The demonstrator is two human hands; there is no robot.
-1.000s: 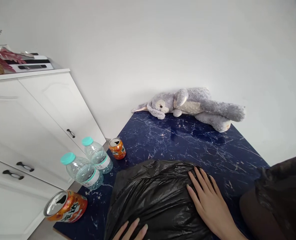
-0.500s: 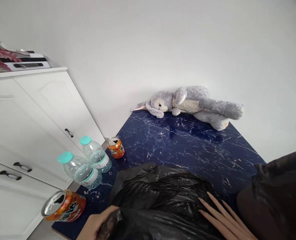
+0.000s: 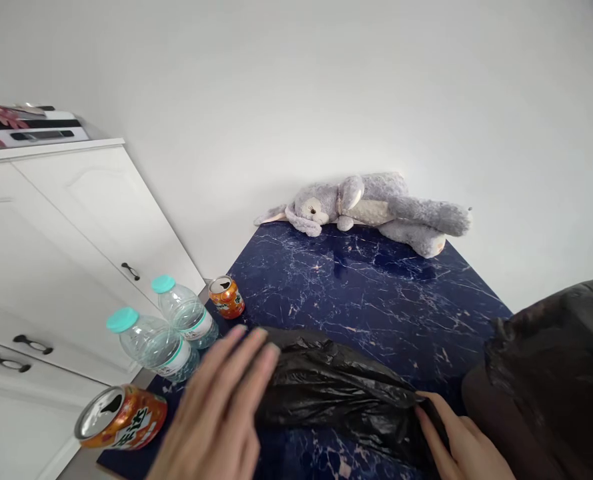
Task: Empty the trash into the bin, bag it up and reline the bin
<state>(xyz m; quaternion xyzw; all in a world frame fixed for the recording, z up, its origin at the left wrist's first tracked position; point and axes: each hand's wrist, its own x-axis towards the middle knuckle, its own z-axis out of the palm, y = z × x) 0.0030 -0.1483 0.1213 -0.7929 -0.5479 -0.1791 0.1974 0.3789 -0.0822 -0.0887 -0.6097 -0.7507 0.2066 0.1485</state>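
A crumpled black plastic bag (image 3: 341, 387) lies across the near part of the dark blue marbled table (image 3: 346, 287). My right hand (image 3: 461, 433) pinches the bag's right end between thumb and fingers. Over its left end is my left hand (image 3: 221, 407), slightly blurred, fingers stretched out and holding nothing; whether it touches the bag I cannot tell. Left of that hand stand an orange drink can (image 3: 123, 417) and two clear bottles with turquoise caps, a nearer bottle (image 3: 153, 347) and a farther bottle (image 3: 186, 310). Another orange can (image 3: 227, 297) stands beyond them.
A grey plush rabbit (image 3: 366, 207) lies on its side at the table's far edge, against the white wall. White cabinets (image 3: 76, 247) with dark handles stand on the left. At the right is a bin-like container (image 3: 491, 413) with a black bag (image 3: 561, 353) over it.
My left hand has let go of the bag's near edge and risen, fingers extended. My right hand went from lying flat to pinching the bag, which is now narrower, baring table in front.
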